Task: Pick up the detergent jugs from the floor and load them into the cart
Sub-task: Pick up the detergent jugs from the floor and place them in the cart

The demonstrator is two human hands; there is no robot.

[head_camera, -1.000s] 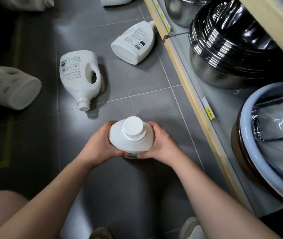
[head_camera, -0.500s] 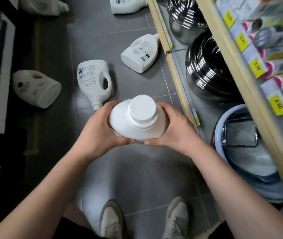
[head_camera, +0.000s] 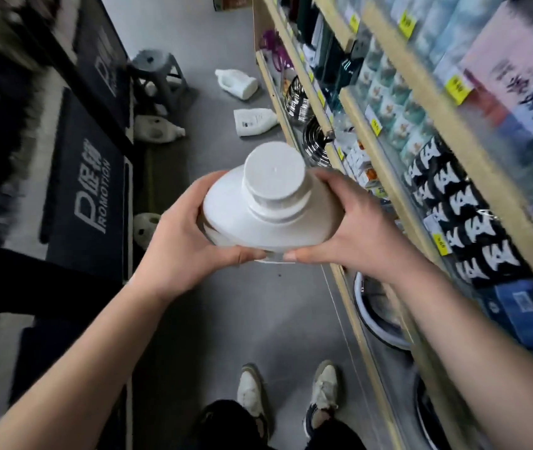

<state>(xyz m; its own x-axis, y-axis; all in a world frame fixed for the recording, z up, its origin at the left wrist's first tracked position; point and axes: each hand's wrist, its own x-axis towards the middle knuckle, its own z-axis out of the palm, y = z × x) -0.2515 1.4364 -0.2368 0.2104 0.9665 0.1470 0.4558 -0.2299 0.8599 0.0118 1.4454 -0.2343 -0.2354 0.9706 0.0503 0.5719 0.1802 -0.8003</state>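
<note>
Jug (head_camera: 253, 230) between left hand (head_camera: 180, 251) and right hand (head_camera: 357, 235), apparently upright

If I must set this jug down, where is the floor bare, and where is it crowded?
Bare floor lies just ahead of the shoes, between the black promotion panel and the shelf base, under the held jug. Farther up the aisle it is crowded: three fallen jugs lie near the stool and the shelves, and another by the panel's edge.

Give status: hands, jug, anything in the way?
Left hand and right hand both grip the white jug, cap up, off the floor. Other jugs lie ahead. Cart not in view.
</note>
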